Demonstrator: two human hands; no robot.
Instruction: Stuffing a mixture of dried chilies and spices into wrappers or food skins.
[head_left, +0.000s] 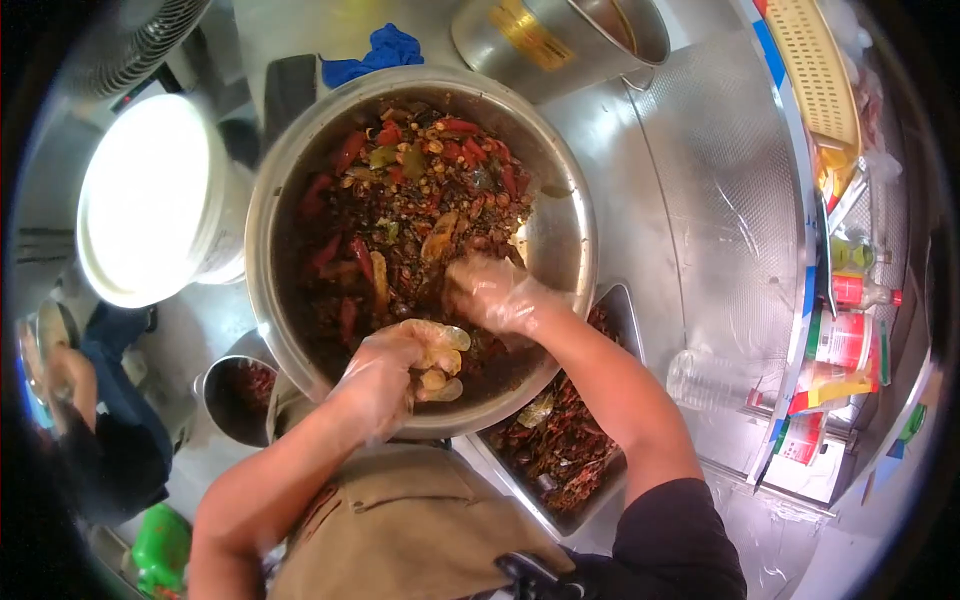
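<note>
A wide stainless steel basin (568, 247) holds a dark, oily mix of spices and chillies (439, 184). Red chilli pieces, green pieces and longer brown pieces show on its surface. My right hand (495, 292), in a clear plastic glove, reaches into the mix at the basin's right of centre; its fingertips are buried, so whether they grip anything is hidden. Over the near side of the basin, my left hand (394, 360) is turned with its fingers bent and slightly apart. Its clear glove is coated with oil, and no object shows in it.
A metal tray (536, 480) of similar spice mix lies under my right forearm. Left stand a white bucket (225, 217) and a steel pot (217, 401); a large steel pot (510, 45) is behind. A plastic bottle (705, 379) lies right. Another person (112, 420) is at far left.
</note>
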